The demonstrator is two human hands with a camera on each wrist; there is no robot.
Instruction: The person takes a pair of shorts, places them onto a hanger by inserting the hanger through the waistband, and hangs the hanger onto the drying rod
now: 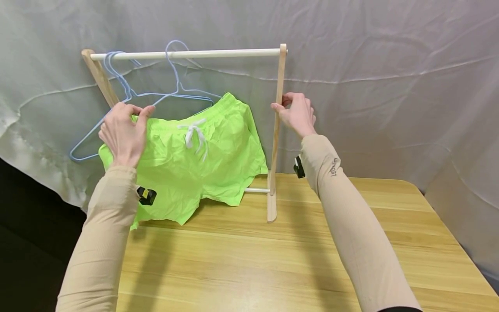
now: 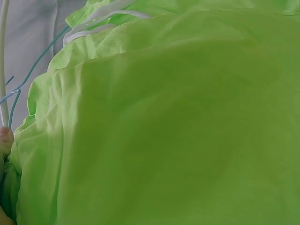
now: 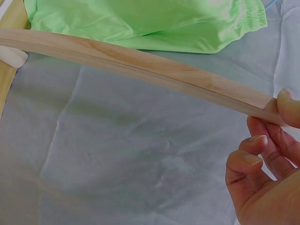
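Neon green shorts (image 1: 218,147) with a white drawstring (image 1: 193,132) hang in front of a small clothes rack. My left hand (image 1: 125,132) grips their waistband near its left end; in the left wrist view the shorts (image 2: 164,122) fill most of the picture, and only bits of fingers (image 2: 5,138) show at the edge. A light blue hanger (image 1: 175,80) hooks over the white rod (image 1: 230,53) and runs down behind the waistband. My right hand (image 1: 298,113) pinches the rack's right wooden post (image 1: 279,95) between thumb and fingers, also seen on the post (image 3: 154,70) in the right wrist view.
More blue hangers (image 1: 111,69) bunch at the rod's left end, beside the left wooden post (image 1: 100,78). The rack's foot (image 1: 271,210) stands on a wood-grain table (image 1: 241,260). Grey cloth (image 1: 370,86) hangs behind. A lower white bar (image 1: 257,190) joins the right post.
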